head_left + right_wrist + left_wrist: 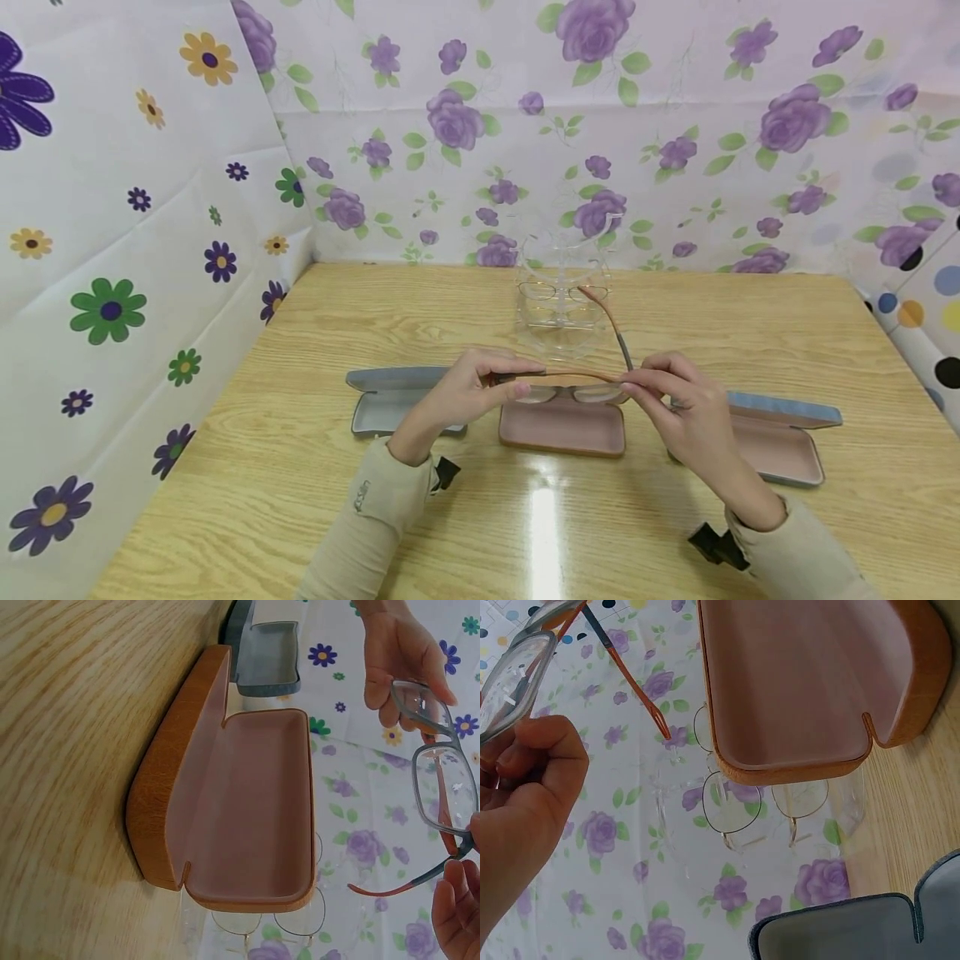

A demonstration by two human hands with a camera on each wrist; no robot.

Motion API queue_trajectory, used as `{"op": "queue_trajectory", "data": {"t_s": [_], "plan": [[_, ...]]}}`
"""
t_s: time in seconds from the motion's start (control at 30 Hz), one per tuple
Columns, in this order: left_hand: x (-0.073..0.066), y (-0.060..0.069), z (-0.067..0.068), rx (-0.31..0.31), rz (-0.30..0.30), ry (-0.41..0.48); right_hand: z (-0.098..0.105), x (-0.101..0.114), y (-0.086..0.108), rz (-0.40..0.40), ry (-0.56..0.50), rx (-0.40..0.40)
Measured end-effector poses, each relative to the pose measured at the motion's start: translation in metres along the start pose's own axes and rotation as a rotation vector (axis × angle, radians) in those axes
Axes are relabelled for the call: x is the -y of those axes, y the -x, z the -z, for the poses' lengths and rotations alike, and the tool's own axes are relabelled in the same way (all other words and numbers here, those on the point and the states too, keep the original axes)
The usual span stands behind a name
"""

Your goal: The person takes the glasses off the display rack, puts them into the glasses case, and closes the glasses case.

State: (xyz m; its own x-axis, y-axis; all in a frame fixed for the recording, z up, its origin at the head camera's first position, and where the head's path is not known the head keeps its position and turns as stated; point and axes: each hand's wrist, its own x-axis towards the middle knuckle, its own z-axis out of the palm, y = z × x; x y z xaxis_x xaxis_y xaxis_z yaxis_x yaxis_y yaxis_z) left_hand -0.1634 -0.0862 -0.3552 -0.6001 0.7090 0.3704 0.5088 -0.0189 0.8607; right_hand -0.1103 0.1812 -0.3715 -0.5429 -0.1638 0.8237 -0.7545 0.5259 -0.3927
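The grey-framed clear glasses with orange-brown temples (597, 393) are up in the air, long axis running left to right, a hand at each end, neither nearer. The left hand (461, 390) has its fingers pinched on one end; the right hand (692, 410) pinches the other by the hinge. Below, roughly parallel, an open brown, pink-lined case (561, 427) sits on the pale wooden surface (420, 533).

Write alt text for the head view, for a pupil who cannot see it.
A person's left hand and right hand hold up glasses, partly hiding an open brown case on a table. An open grey case lies to its left and an open blue case to its right; behind is a clear rack bearing wire-rimmed spectacles.
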Motion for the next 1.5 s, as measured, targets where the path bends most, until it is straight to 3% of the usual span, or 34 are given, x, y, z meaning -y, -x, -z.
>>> {"op": "queue_trajectory", "data": {"t_s": [0.17,0.5,0.93,1.5], "plan": [[0.0001,0.0009,-0.0003,-0.006,0.021,0.001,-0.0016,-0.0007,0.0018,-0.029,0.023,-0.017],[-0.0004,0.0011,-0.0009,-0.044,0.016,-0.025,0.0002,-0.0011,0.0024,-0.14,0.051,0.028],[0.0003,0.002,-0.002,-0.047,-0.01,-0.008,-0.0028,-0.0053,0.0039,-0.376,-0.063,0.211],[0.001,0.0011,-0.0033,-0.032,-0.017,-0.004,-0.0046,-0.0053,-0.001,-0.386,-0.184,0.275]]}}
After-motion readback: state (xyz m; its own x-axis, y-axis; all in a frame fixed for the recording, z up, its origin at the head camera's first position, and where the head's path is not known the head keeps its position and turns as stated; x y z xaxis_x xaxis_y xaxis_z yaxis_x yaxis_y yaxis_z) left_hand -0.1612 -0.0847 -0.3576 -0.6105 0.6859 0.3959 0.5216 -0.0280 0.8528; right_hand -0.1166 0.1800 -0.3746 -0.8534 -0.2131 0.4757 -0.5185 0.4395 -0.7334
